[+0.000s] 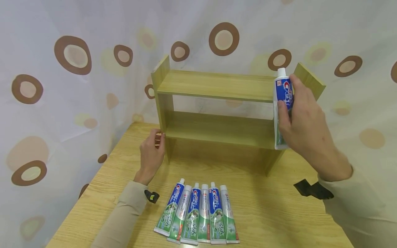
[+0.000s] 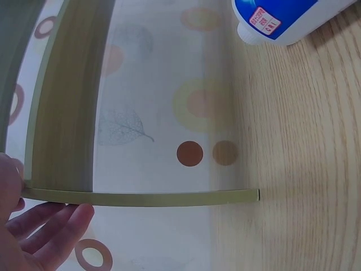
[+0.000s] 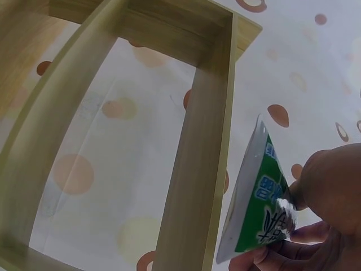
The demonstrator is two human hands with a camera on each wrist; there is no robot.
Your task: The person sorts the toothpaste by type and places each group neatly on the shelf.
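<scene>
High at the right of the head view, my right hand (image 1: pixel 305 119) grips a Crest toothpaste tube (image 1: pixel 283 91), its white cap up. The tube is in front of the right end of a two-tier wooden shelf (image 1: pixel 217 129). In the right wrist view, the tube's flat green end (image 3: pixel 262 203) stands beside the shelf's edge, with fingers (image 3: pixel 304 251) around it. My left hand (image 1: pixel 152 153) holds the shelf's left side panel with curled fingers. The left wrist view has its fingertips (image 2: pixel 82 217) against the panel's outer face.
Several toothpaste tubes (image 1: pixel 192 213) lie side by side on the wooden table (image 1: pixel 273 220) before the shelf, caps towards it. Some are blue and green, others silver and green. A patterned cloth (image 1: pixel 198 31) hangs behind and at the left.
</scene>
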